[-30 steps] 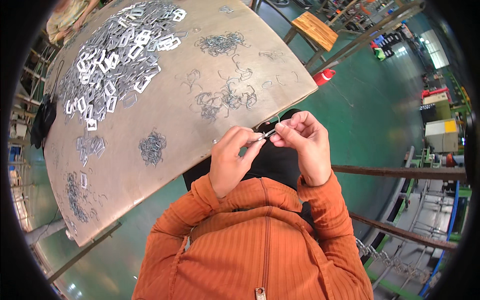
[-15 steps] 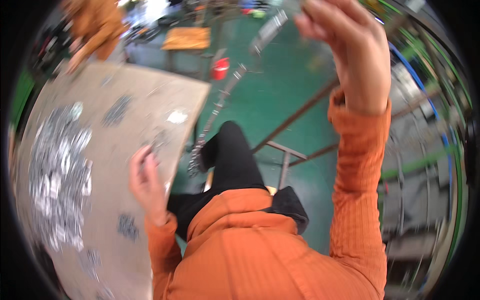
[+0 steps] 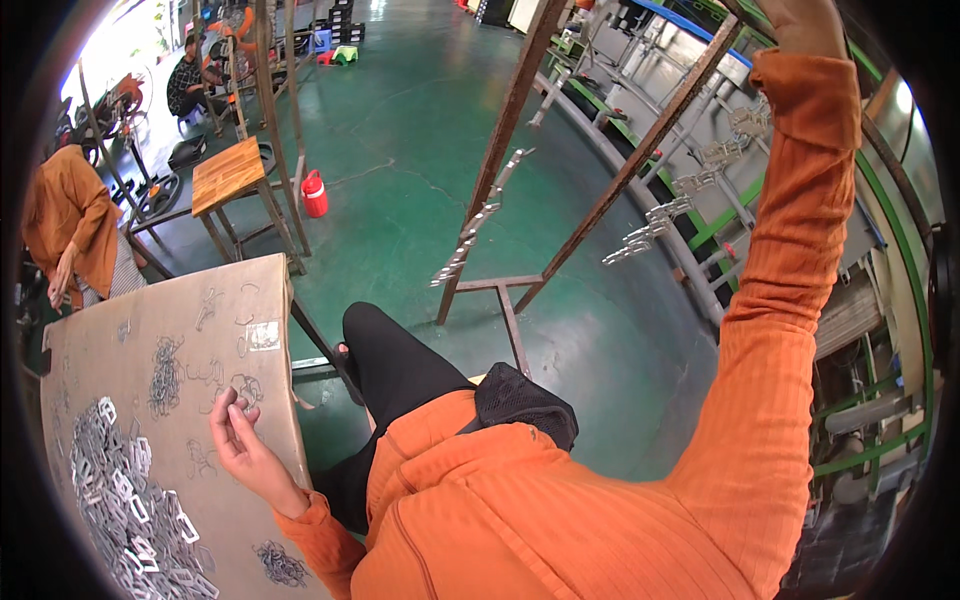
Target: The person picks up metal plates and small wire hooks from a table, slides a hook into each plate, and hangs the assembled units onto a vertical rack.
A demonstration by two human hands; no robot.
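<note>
Tan tbl (image 3: 235, 515): wire hooks (image 3: 247, 386) nr edge, just beyond L hand (image 3: 248, 452).

A red jug (image 3: 314, 196) is standing on green floor (image 3: 410, 120) near a wooden-topped stool (image 3: 228, 174); a person (image 3: 186, 88) is sitting farther back.

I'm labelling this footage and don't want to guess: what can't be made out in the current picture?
All in the head view:
- Right hand: the upper edge cuts off its fingers, hiding its grip and anything in it.
- Left hand: wire hooks just beyond its fingertips blur whether it holds one.
- Pile of metal plates: overlap hides the count; the dark rim cuts its lower end.
</note>
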